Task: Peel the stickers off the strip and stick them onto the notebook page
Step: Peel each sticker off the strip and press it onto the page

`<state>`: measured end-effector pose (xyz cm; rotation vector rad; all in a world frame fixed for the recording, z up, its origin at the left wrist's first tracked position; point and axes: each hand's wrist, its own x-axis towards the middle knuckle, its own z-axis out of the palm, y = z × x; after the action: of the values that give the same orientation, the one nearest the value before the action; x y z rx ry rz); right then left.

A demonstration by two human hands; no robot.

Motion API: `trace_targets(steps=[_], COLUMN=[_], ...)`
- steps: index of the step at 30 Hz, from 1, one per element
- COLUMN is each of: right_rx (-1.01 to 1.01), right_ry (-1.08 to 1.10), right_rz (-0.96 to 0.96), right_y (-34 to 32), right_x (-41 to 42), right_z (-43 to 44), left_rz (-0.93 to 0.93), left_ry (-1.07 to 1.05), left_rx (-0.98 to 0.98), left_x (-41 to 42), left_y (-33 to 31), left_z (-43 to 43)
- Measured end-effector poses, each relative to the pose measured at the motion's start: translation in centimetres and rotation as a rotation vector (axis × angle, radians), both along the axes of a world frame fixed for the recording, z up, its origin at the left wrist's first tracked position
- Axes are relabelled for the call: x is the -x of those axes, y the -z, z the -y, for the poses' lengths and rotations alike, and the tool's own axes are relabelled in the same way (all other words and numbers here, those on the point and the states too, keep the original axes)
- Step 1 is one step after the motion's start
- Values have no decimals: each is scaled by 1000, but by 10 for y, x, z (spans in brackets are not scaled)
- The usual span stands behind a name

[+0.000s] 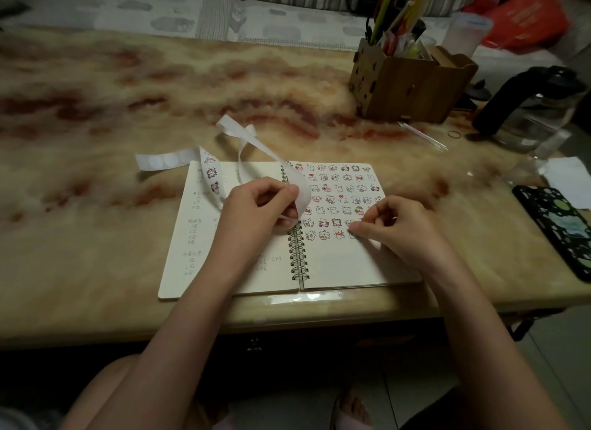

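— What is the biggest thing we see?

— The marble table point(96, 205). It goes out far past both our hands. On it, right under them, lies our open spiral notebook point(335, 269).

— And past our right hand?

— A glass kettle point(527, 109) with a black handle, far off on the outer side. Nearer stands a wooden box point(409, 87) full of pens. A black phone case point(556, 228) lies out to the side of that hand.

— Where is the strip?

— The white strip point(265, 149) loops up from our left hand point(259, 205) and curls away over the left page. That hand's fingers are bent round it, and the thumb and fingers pinch it by the rings.

— What about our right hand point(396, 228)?

— Its fingers are curled in. The thumb and first finger tips touch the right page at the end of the bottom row. We cannot tell if they have a sticker.

— And the stickers?

— Rows of little cartoon stickers point(335, 199) fill the top of the right page, between our hands and just beyond them. A few more point(211, 173) sit on the strip past our left hand.

— The smallest thing?

— A rubber band point(454, 134), by the box.
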<state>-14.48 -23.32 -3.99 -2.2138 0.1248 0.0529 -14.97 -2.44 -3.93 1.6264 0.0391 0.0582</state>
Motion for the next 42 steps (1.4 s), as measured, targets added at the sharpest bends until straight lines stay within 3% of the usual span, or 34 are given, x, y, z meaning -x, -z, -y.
trace_targets(steps=[20, 24, 27, 30, 42], right_rx=[115, -29, -291, -406, -382], right_ry=[26, 62, -78, -207, -152], right_rz=[61, 223, 287, 305, 351], right_y=[1, -6, -15, -15, -12], right_x=[-2, 1, 7, 12, 12], right_z=[-1, -7, -22, -37, -46], left_rz=[80, 96, 89, 97, 95], left_ry=[11, 39, 56, 66, 140], left_rx=[-37, 15, 81, 86, 63], left_x=[3, 3, 2, 2, 2], left_y=[-4, -7, -8, -9, -7], left_z=[0, 2, 3, 2, 3])
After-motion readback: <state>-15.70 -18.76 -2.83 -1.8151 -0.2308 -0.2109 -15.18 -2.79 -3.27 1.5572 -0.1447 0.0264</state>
